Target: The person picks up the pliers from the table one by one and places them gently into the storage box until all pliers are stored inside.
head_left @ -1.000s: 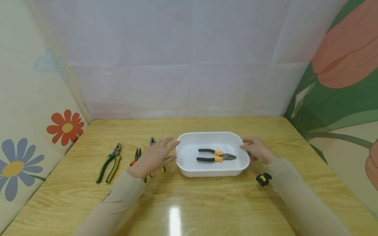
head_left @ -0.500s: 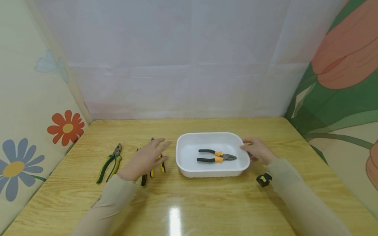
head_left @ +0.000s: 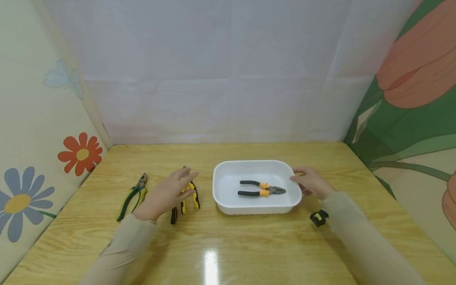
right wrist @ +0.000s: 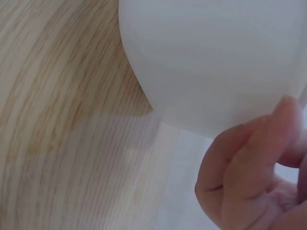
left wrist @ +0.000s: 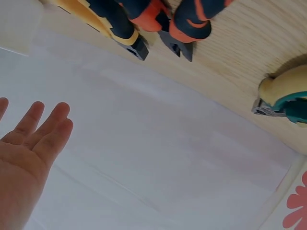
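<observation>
My left hand [head_left: 165,194] hovers with fingers spread above two pairs of pliers, partly covering them. One pair has yellow-and-black handles [head_left: 197,200]; the other, with red-and-black grips [left wrist: 148,17], shows only a dark handle end in the head view. Open air surrounds the left fingers [left wrist: 53,124] in the left wrist view. My right hand [head_left: 313,183] pinches the right rim of a white plastic basin [head_left: 256,210], its fingers [right wrist: 249,167] curled against the wall. Inside the basin lie combination pliers [head_left: 263,192] with black-and-orange handles, jaws pointing right.
Green-and-yellow pliers [head_left: 132,200] lie at the left of the wooden table [head_left: 270,249]. A small black tape measure [head_left: 318,217] sits beside the right sleeve. A white backdrop [head_left: 228,79] rises behind the table, with flower-printed panels on both sides.
My left hand has drawn away from the basin's left end, moving left over the pliers and uncovering the yellow-and-black handles. The right hand and basin have stayed put.
</observation>
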`<state>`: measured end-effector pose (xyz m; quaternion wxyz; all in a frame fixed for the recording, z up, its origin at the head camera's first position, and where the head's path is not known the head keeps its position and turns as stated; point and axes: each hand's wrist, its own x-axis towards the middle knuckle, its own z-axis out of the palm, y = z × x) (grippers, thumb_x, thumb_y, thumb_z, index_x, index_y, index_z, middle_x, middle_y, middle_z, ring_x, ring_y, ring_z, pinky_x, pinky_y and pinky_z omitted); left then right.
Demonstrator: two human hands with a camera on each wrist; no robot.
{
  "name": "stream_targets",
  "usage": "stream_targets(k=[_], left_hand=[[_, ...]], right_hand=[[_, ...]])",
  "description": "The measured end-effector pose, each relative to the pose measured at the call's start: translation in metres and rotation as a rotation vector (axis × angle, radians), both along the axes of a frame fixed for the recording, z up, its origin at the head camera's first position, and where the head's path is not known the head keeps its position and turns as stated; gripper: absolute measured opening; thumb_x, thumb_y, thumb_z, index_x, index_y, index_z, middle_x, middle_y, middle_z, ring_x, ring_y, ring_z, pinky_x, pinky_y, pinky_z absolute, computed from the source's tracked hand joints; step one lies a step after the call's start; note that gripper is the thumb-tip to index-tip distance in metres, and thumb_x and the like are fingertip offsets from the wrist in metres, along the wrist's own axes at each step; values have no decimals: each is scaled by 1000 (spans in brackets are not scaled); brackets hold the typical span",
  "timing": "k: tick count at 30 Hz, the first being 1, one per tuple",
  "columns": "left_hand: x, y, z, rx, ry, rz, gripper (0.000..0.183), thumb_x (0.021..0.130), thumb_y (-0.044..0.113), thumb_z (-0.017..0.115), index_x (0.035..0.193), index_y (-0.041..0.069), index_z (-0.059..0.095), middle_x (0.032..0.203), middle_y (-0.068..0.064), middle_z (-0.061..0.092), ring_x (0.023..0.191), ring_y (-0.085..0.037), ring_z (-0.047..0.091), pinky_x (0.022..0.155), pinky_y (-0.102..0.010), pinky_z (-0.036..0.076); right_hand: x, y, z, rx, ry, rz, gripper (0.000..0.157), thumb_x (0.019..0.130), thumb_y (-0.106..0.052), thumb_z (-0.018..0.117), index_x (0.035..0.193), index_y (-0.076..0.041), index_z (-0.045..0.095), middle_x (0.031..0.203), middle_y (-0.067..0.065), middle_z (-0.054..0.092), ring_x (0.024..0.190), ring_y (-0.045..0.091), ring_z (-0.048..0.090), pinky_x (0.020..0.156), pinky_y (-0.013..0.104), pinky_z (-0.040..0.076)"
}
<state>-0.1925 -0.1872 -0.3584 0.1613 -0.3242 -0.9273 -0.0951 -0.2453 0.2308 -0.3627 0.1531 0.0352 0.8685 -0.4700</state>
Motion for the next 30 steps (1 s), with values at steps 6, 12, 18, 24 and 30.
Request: stream_targets(k=[6, 12, 18, 24, 30], left_hand=[[3, -6, 0, -2, -26, 37, 52, 91, 20, 70, 137, 4, 52, 134, -26, 49, 115, -44, 54, 87, -54, 49], [2, -15, -5, -11, -1, 50, 51, 91, 21, 69, 137, 4, 51, 131, -28, 50, 112, -45, 55, 87, -54, 49], [3, -22, -7, 14, 12, 53, 52, 91, 20, 70, 136, 5, 51, 129, -29, 51, 109, -44, 57, 82, -54, 51], [6, -30, -10, 2, -10, 81, 53, 90, 18, 71, 137, 5, 50, 129, -31, 49, 97, -39, 61, 68, -44, 54], [11, -38, -9, -37, -10, 132, 56, 89, 18, 72, 138, 1, 51, 129, -31, 50, 104, -43, 58, 76, -51, 53]], right_hand=[[0, 0, 1, 3, -10, -8, 48, 100, -9, 50, 142, 12, 36, 102, 20, 62, 68, 17, 56, 57, 31, 51], [1, 0, 2, 3, -16, -12, 49, 100, -9, 50, 142, 11, 35, 100, 19, 61, 68, 18, 56, 57, 31, 51], [1, 0, 1, -5, -10, -7, 49, 100, -9, 49, 142, 12, 35, 94, 16, 61, 65, 17, 55, 56, 30, 50], [1, 0, 1, -16, -5, -5, 49, 100, -8, 49, 142, 12, 36, 94, 15, 61, 65, 16, 55, 55, 30, 50], [1, 0, 0, -11, -4, -3, 49, 100, -8, 50, 142, 11, 36, 94, 15, 62, 66, 17, 55, 56, 31, 51]])
